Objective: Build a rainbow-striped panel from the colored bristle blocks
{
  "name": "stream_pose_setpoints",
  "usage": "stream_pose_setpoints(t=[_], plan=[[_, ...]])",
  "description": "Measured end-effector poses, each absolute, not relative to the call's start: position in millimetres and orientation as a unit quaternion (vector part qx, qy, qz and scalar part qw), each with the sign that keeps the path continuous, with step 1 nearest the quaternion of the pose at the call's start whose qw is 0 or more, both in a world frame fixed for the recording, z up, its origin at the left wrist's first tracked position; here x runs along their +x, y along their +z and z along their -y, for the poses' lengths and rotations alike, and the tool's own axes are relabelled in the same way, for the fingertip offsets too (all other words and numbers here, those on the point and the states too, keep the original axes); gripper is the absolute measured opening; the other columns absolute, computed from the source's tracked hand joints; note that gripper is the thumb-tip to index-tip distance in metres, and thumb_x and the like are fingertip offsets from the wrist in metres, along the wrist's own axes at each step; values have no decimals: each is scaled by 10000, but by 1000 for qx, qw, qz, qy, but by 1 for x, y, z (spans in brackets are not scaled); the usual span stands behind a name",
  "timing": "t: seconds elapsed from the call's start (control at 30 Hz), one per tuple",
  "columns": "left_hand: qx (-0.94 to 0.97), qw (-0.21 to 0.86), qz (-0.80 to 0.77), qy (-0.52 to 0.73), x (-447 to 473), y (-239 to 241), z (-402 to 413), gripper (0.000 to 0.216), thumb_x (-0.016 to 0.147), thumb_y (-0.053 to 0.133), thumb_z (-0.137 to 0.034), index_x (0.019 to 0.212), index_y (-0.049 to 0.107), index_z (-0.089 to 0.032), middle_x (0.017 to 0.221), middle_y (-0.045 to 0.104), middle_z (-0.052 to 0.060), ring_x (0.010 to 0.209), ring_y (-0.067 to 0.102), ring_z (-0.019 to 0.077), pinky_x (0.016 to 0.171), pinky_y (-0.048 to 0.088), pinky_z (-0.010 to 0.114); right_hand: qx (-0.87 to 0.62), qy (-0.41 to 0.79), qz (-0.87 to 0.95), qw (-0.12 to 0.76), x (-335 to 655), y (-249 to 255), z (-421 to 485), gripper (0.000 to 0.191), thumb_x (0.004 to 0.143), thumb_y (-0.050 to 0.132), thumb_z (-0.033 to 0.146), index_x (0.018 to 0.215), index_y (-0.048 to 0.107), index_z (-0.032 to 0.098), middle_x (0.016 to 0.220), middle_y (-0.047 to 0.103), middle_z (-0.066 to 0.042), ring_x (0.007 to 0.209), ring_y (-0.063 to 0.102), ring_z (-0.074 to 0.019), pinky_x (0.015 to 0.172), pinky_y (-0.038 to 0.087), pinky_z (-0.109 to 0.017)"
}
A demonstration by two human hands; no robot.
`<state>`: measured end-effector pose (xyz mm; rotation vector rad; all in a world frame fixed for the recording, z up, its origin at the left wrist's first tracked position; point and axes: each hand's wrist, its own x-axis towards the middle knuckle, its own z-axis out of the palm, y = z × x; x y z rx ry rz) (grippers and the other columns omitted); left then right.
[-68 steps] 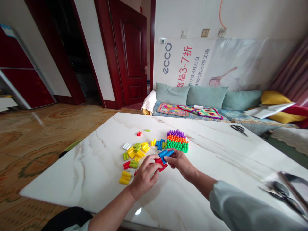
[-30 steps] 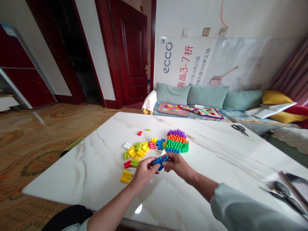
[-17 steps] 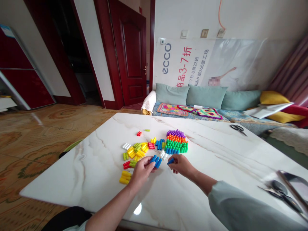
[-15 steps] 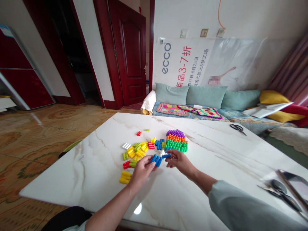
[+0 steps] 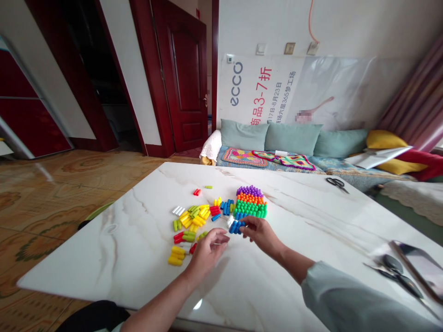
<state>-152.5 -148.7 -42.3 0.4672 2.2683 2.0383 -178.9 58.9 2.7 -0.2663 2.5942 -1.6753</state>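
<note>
A short joined row of blue bullet-shaped plastic blocks point(image 5: 236, 227) is pinched in my right hand point(image 5: 259, 233), just above the table. My left hand point(image 5: 209, 249) is beside it on the left, empty, its fingers curved and apart. Behind my right hand stands a packed stack of purple, orange and green blocks point(image 5: 250, 201). Left of it lie loose groups: blue blocks point(image 5: 227, 207), yellow blocks point(image 5: 194, 219), red blocks point(image 5: 215, 210) and white blocks point(image 5: 178, 210). Some white blocks point(image 5: 230, 221) are close to the held row, partly hidden.
All this is on a white marble-patterned table point(image 5: 297, 276). Black scissors point(image 5: 337, 183) lie at its far right edge. Nearer on the right are another dark pair of scissors point(image 5: 398, 274) and a phone-like device point(image 5: 420, 267). A sofa point(image 5: 328, 167) stands behind the table.
My left hand has let go of the blue blocks and opened. My right hand, which was at a blue piece on their right end, now holds the row by itself.
</note>
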Motion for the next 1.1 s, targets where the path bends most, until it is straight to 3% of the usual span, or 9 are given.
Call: stream_pose_setpoints(t=[0.17, 0.3, 0.6, 0.8, 1.0, 1.1], plan=[[269, -16, -828, 492, -143, -54, 145, 229, 778, 622, -131, 978, 680, -227, 1018, 704, 51, 990, 634, 215, 917, 492, 375, 13, -399, -913, -82, -196, -16, -123, 187, 713, 548, 264, 821, 675, 179, 649, 672, -17, 608, 615, -167, 621, 463, -283], [330, -32, -831, 447, -139, -57, 140, 246, 761, 618, -79, 944, 692, -225, 997, 700, 44, 1006, 601, 209, 916, 474, 360, 45, -313, -943, -102, -200, -28, -148, 186, 718, 534, 245, 800, 688, 182, 691, 690, -31, 644, 613, -180, 646, 440, -285], [331, -6, -840, 430, -137, -53, 141, 237, 756, 604, -67, 918, 703, -211, 1038, 677, 50, 1029, 576, 201, 928, 446, 336, 97, -321, -934, -122, -211, -28, -129, 226, 712, 587, 261, 895, 671, 159, 794, 715, -61, 750, 644, -191, 694, 441, -267], [332, -3, -843, 423, -137, -53, 141, 236, 752, 612, -69, 912, 706, -215, 1035, 673, 44, 1032, 568, 199, 934, 432, 334, 67, -314, -944, -75, -203, -29, -129, 244, 785, 529, 369, 705, 664, 182, 668, 690, -44, 656, 633, -187, 647, 425, -271], [335, -8, -844, 420, -137, -54, 141, 223, 758, 614, -72, 904, 705, -216, 1034, 672, 41, 1031, 568, 196, 927, 435, 330, -7, -332, -943, -16, -198, -33, -118, 245, 758, 555, 257, 921, 718, 174, 897, 728, -39, 691, 631, -144, 691, 445, -235], [341, -16, -839, 424, -136, -56, 141, 236, 763, 612, -73, 928, 698, -218, 1035, 674, 36, 1035, 572, 191, 933, 440, 322, -59, -273, -960, 13, -194, -28, -109, 184, 744, 553, 220, 810, 721, 184, 808, 715, -26, 675, 598, -136, 644, 416, -228]])
